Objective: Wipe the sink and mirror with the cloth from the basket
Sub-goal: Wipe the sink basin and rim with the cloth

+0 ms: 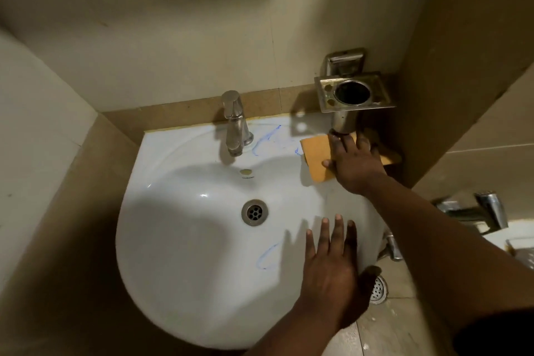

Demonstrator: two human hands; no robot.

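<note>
The white sink fills the middle of the view, with blue scribble marks on its back ledge and front right rim. An orange cloth lies flat on the sink's back right corner. My right hand presses down on the cloth with straight, spread fingers. Flat on the sink's right rim, fingers straight, rests my left hand, holding nothing. No mirror is in view.
A chrome tap stands at the back centre above the drain. A metal tumbler holder juts from the wall just above my right hand. Walls close in left and right. A wall tap and floor drain sit at right.
</note>
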